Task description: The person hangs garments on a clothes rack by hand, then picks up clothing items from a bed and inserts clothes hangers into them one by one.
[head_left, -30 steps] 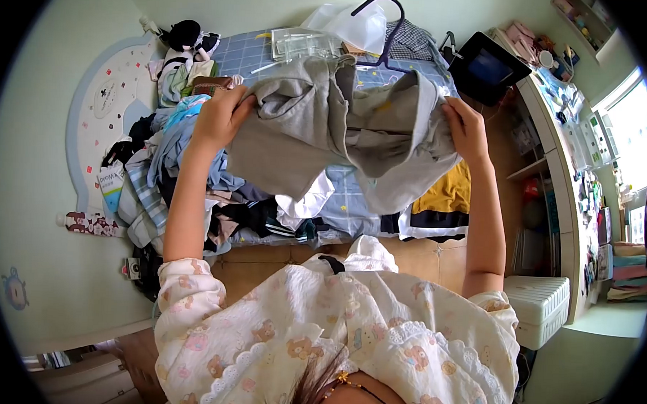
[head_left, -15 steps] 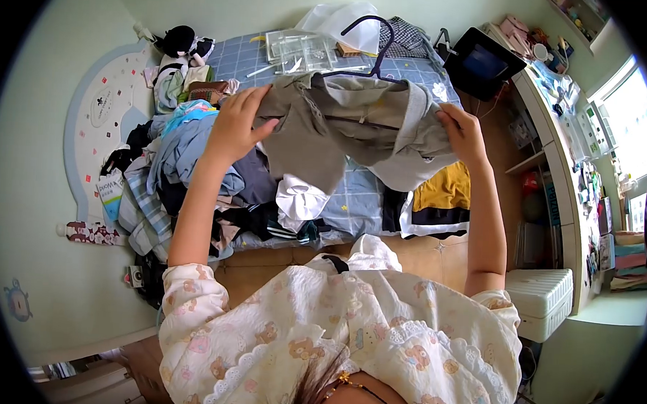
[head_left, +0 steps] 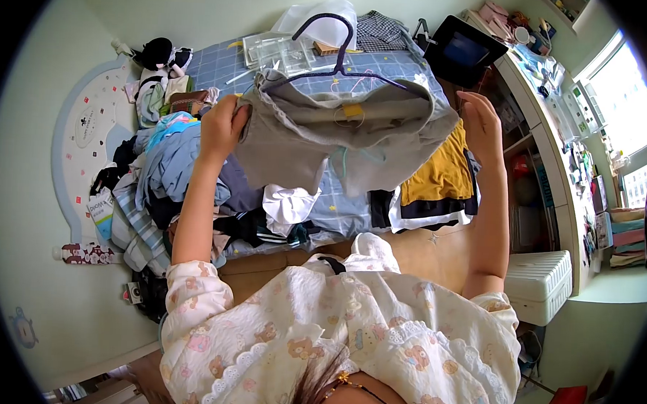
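Grey shorts (head_left: 286, 157) with an elastic waist, a yellow tag and a pale green drawstring hang in front of me over the bed. A dark hanger (head_left: 340, 55) sits in their waistband, its hook pointing up. My left hand (head_left: 222, 129) is closed on the left edge of the shorts near the waist. Just off their right edge, my right hand (head_left: 482, 129) is raised with its fingers stretched and holds nothing visible. Below the shorts a mustard garment (head_left: 434, 171) lies on top of a dark and white stack.
A heap of clothes (head_left: 170, 163) covers the left of the bed, with a white cloth (head_left: 289, 206) beside it. Clear plastic boxes (head_left: 279, 53) lie at the back. A black monitor (head_left: 466, 49) and a long desk (head_left: 540, 114) stand right, above a white case (head_left: 540, 287).
My right hand has let go of the grey garment and moved slightly right, fingers opening. The shorts have turned so the waistband and drawstring show. The view has shifted a little.
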Demonstrator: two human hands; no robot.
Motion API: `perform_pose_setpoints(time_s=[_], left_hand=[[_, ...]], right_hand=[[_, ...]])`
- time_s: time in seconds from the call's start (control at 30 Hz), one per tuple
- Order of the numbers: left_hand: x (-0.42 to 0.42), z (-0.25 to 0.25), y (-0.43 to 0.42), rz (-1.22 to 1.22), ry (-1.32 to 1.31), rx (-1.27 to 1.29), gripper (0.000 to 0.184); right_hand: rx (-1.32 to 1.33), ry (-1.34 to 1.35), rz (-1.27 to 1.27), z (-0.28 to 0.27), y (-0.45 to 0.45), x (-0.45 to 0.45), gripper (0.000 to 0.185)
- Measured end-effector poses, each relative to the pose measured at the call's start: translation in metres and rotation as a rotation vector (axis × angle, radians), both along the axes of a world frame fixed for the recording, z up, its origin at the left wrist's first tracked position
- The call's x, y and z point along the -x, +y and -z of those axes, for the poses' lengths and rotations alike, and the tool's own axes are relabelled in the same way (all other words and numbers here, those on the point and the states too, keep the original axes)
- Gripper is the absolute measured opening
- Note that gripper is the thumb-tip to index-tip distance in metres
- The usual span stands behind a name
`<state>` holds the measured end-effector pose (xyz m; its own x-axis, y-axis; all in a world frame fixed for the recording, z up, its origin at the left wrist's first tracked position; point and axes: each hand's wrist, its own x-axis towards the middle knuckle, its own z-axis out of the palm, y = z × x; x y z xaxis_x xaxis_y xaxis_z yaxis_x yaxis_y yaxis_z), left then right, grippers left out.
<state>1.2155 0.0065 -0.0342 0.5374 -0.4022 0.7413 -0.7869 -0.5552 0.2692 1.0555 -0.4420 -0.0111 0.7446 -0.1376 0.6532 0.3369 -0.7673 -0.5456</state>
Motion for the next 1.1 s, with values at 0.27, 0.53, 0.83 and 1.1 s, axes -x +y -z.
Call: perform_pose_setpoints(time_s=[0.27, 0.53, 0.83, 1.1], left_hand=[[-0.001, 0.024, -0.053, 0.087, 0.235, 0.037, 0.017], [0.048, 0.018, -0.134, 0.241, 0.364, -0.194, 0.018], [0.068, 0.054, -0.258, 0.460, 0.589, -0.318, 0.022], [-0.033, 0.150, -0.395, 0.282, 0.571, -0.260, 0.015]], right_hand=[[0.237, 0.006, 0.060, 0.017, 0.008, 0.019, 0.033], [0.180, -0.011, 0.217, 0.078, -0.078, 0.071, 0.019], [0.158, 0.181, 0.359, 0.092, -0.207, 0.118, 0.018], [0.326, 0.313, 0.298, 0.173, -0.364, -0.056, 0.017]])
